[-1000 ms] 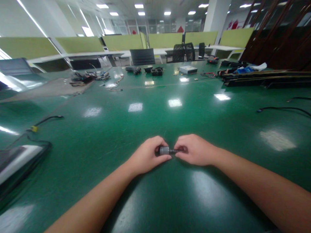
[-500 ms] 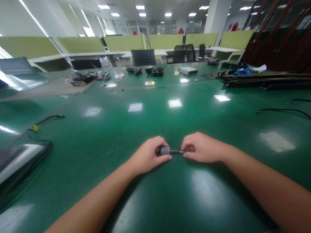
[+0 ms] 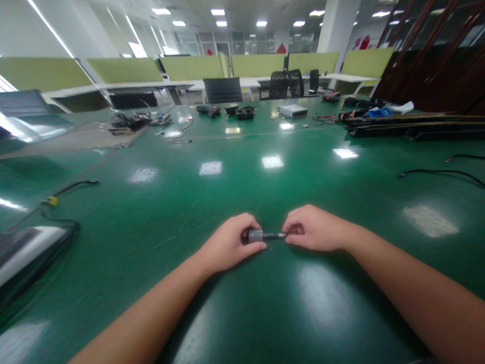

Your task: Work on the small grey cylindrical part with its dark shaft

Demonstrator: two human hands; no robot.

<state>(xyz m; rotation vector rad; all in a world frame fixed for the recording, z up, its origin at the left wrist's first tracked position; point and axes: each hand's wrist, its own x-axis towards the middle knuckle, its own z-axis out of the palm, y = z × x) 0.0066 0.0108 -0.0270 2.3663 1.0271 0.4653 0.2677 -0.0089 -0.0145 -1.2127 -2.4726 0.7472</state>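
Note:
A small screwdriver [image 3: 272,236] with a thick dark and grey handle and a thin dark shaft lies sideways, low over the green table [image 3: 159,303]. Around its handle, from the left, my left hand [image 3: 232,242] is closed, thumb along the near side. My right hand [image 3: 316,230] pinches the far end of the shaft between thumb and fingertips. Whatever sits at the very tip is mostly covered by those fingers, so I cannot tell whether a separate bit is there.
Left lies a grey and black device [image 3: 34,253] with a cable [image 3: 76,188]. Black cables [image 3: 435,173] lie at the right. Farther back are a tangle of wires [image 3: 151,119], a silver box [image 3: 293,110], a power drill [image 3: 208,110] and long black strips [image 3: 397,126].
Both hands keep their hold on the screwdriver. The right fingers have shifted very slightly, and a little more of the shaft's end shows. The whole view has drifted slightly.

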